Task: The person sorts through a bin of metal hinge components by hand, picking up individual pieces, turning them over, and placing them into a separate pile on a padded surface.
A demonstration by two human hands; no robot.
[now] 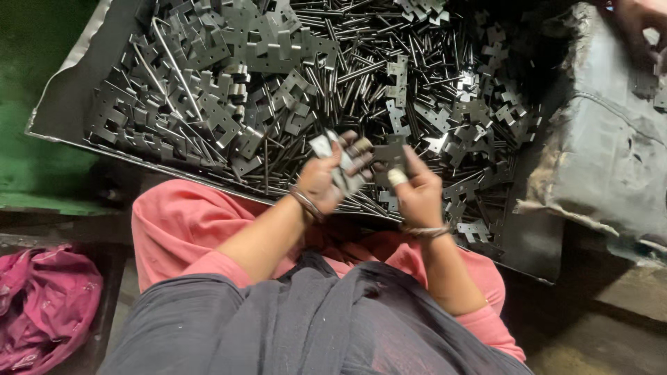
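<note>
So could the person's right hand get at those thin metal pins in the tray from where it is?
Probably yes. The right hand hovers just above the tray, and loose pins lie uncovered right beyond its fingers; only the hinge leaf it seems to hold would occupy it.

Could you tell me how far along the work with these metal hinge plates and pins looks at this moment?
Done: no finished pile can be told apart in this view. In hand: the left hand grips a hinge plate, and the right hand holds another plate beside it. Left: the tray is heaped with loose plates and thin pins, so most of the stock appears untouched.
</note>
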